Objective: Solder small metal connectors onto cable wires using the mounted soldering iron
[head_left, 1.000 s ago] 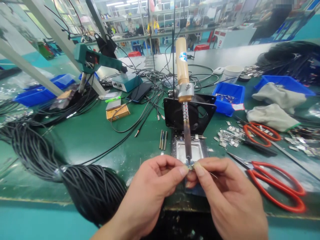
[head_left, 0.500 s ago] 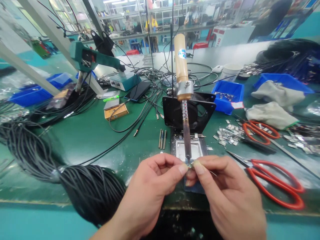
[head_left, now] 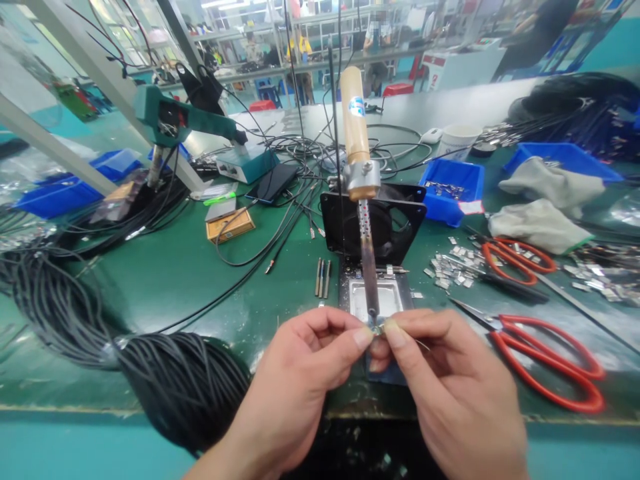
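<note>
My left hand (head_left: 305,373) is closed, thumb and forefinger pinching one side of a small shiny metal connector (head_left: 378,329). From the other side, the closed fingers of my right hand (head_left: 450,380) meet it, with a thin solder wire (head_left: 424,345) sticking out behind them. Fingertips partly hide the connector. Just above it, the tip of a soldering iron (head_left: 356,120) points down, its tan handle clamped upright in a metal holder (head_left: 363,179). Beneath the tip lies a shallow metal tray (head_left: 356,297); whether the tip touches the connector I cannot tell.
A black fan (head_left: 335,223) stands behind the iron. Red-handled scissors (head_left: 550,363), another pair (head_left: 510,260) and loose metal pieces (head_left: 453,267) lie right, near a blue bin (head_left: 453,190) and gloves (head_left: 543,227). Bundled black cable (head_left: 185,380) spreads left, beside a small wooden box (head_left: 230,225).
The scene has shifted slightly left in view as the camera turned a little. Both hands keep the same pinch beneath the iron's tip.
</note>
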`<action>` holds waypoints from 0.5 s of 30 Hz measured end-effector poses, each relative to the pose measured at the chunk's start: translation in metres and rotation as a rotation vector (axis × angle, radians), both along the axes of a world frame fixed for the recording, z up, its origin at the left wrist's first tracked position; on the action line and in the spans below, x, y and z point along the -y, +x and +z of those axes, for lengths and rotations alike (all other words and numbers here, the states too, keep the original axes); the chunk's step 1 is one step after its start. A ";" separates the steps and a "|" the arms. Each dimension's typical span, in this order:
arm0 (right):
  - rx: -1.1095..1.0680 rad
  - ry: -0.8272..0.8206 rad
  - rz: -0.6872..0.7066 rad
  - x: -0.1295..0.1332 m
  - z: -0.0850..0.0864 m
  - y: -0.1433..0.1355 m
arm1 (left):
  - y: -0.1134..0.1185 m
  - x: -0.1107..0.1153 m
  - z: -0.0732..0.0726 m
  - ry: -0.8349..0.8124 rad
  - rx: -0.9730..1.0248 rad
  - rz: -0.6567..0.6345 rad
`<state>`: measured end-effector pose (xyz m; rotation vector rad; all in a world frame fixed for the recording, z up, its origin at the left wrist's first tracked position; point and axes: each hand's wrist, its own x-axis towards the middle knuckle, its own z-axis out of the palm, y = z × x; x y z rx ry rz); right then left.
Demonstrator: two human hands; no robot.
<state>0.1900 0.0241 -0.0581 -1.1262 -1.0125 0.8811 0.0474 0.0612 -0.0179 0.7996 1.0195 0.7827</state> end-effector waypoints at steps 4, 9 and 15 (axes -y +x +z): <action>-0.011 -0.016 0.032 0.000 0.001 0.002 | -0.002 -0.001 -0.001 -0.019 0.006 -0.015; 0.006 -0.004 0.041 -0.001 -0.001 0.002 | -0.001 -0.004 -0.001 -0.034 0.021 -0.021; 0.021 -0.018 0.026 0.000 -0.001 0.003 | 0.000 -0.003 -0.001 -0.032 0.027 -0.029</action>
